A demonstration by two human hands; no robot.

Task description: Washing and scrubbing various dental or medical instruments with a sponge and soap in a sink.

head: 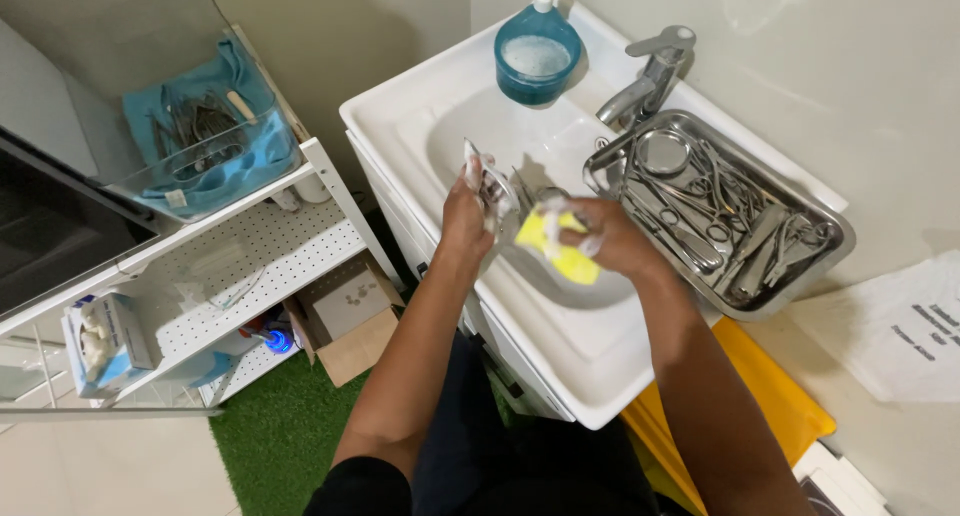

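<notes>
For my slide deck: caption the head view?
Over a white sink, left hand holds metal instrument; right hand holds yellow sponge.

- 1 head view, looking steeply down from above.
- Faces the sink [470, 96] ahead, close in.
- Shelf [300, 246] at left, floor [270, 436] below.

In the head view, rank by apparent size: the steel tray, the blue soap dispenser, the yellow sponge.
1. Steel tray, clearly largest.
2. Blue soap dispenser.
3. Yellow sponge, partly covered by the right hand, so this gap is unsure.
</notes>
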